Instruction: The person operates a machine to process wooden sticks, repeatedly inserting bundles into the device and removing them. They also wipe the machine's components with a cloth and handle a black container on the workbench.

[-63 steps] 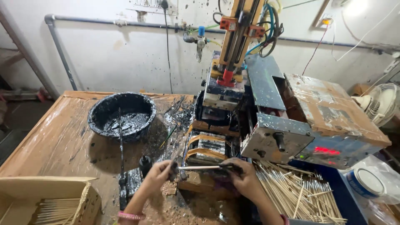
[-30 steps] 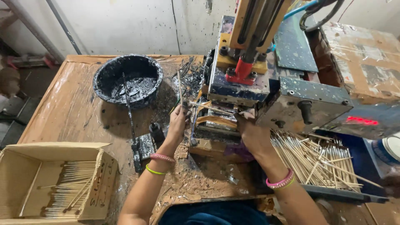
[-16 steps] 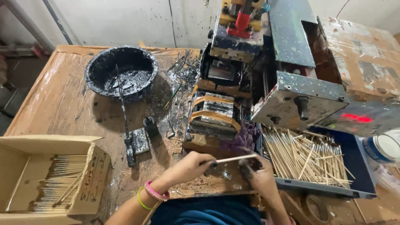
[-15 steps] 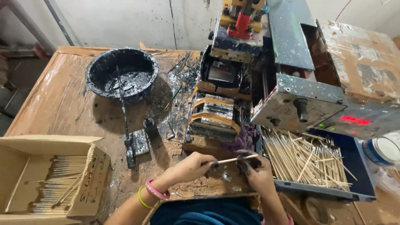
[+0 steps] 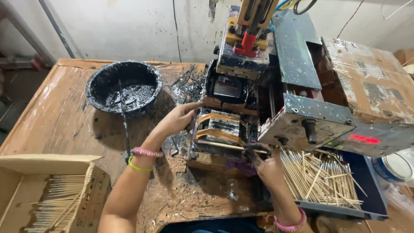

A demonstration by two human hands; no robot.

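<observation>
Both hands are at the ink-spattered printing machine (image 5: 241, 86): right hand (image 5: 263, 162), fingers blackened, pinches 1 thin wooden stick (image 5: 228, 146) and lays it crosswise on the machine's front fixture, likely so the head above can mark it. Left hand (image 5: 181, 118) is loosely curled, fingertips steadying the fixture's left edge at 9 o'clock. Half a second ago both hands held the stick lower, near the tabletop (image 5: 56, 112) edge. Blue tray of sticks (image 5: 371, 194) waits at 3 o'clock, black ink bowl (image 5: 123, 88) at 10 o'clock.

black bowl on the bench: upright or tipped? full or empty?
Upright, nearly empty. The black bowl sits flat on the table, rim up, with only a shallow glossy black film on its bottom. A stick leans against its rim.
</observation>
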